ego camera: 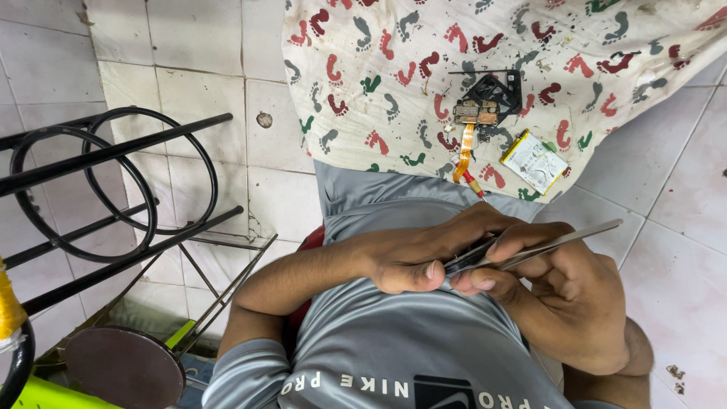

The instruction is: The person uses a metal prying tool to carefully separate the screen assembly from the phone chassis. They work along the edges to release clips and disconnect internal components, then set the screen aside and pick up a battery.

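Your left hand [413,254] is curled over a small dark flat part [463,259], thumb tucked under and fingers closed across its top, so only a thin edge of the part shows between your hands, close against your grey shirt [394,356]; your right hand [560,291] is closed in a pinch on slim metal tweezers [556,242], smooth and silvery, whose tips meet that part at your left thumb and whose blunt end sticks out past your right knuckles; how the part is shaped beyond its edge you cannot tell. Beyond your hands, well apart from them, lies a cream cloth [394,83], rumpled, printed with red, green and grey footprints; on it, straight ahead of your left fingers, sits a black square frame piece [496,89] with a small circuit board [475,112] touching it, and an orange flat ribbon cable [464,154] trails from the board back toward you; just beside these, ahead of your right hand, lies a pale rectangular battery pack [534,161] with a white printed label, tilted. To the left of your left arm stands a black metal rod stand [113,189] with round hoops, on glossy white floor tiles [204,98].
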